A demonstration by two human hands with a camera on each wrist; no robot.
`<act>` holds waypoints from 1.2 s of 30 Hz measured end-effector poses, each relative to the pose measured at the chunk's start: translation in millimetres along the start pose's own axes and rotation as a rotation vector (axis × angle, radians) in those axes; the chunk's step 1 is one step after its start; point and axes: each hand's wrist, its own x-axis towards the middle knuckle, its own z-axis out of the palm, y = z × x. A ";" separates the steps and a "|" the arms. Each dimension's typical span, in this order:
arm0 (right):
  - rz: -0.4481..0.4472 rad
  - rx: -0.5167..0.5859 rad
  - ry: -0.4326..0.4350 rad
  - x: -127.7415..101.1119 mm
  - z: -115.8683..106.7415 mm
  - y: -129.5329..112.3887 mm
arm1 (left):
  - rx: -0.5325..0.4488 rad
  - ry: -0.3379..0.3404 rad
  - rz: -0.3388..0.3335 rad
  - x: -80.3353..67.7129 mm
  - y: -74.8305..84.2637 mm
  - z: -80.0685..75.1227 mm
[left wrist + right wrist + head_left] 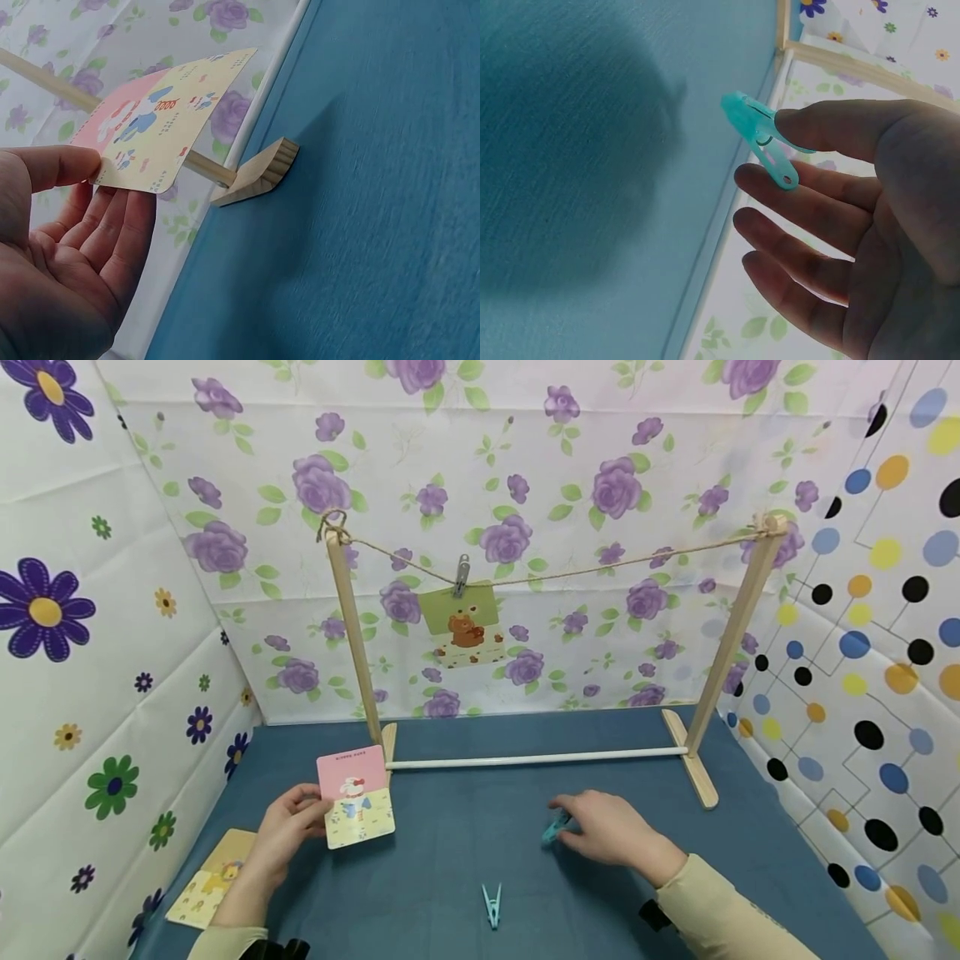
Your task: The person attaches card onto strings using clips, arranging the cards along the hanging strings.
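With clock directions read on the head view, the left hand (288, 827) is at 8 o'clock, pinching the pink card (356, 796) by its edge, thumb on the printed face and fingers behind, as the left wrist view shows. The card is raised off the blue table (450, 835), at the hand's 2 o'clock and just in front of the foot of the left post (355, 635). At the same hand's 8 o'clock, a tan card (208, 881) lies on the table, partly covered by the wrist. The right hand (609, 828) is at 5 o'clock, holding a teal clip (555, 828) at its own 9 o'clock; in the right wrist view the thumb presses one arm of the clip, a finger meets the other, and the remaining fingers are loosely bent. A second clip (492, 907), also teal, lies at 6 o'clock, apart from both hands. A string (645, 558) sags from the left post's top at 10 o'clock to that of the right post (735, 635) at 2 o'clock. Near the middle, a grey clip (461, 575) hangs a green card (463, 625) from it. A white rod (540, 759) joins the posts low down, with a floral sheet (570, 452) behind.
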 end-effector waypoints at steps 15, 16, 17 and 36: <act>-0.008 -0.002 0.036 -1.1 -2.3 5.2 | -0.032 -0.036 0.026 0.0 1.7 16.5; -0.008 -0.005 0.040 -1.3 -2.7 5.4 | -0.032 -0.040 0.028 0.1 1.5 17.8; -0.006 -0.008 0.044 -1.5 -3.1 5.6 | -0.037 -0.038 0.025 0.3 1.2 19.2; 0.027 -0.039 0.167 -6.8 -15.3 9.8 | -0.068 -0.073 0.023 -2.0 11.4 40.1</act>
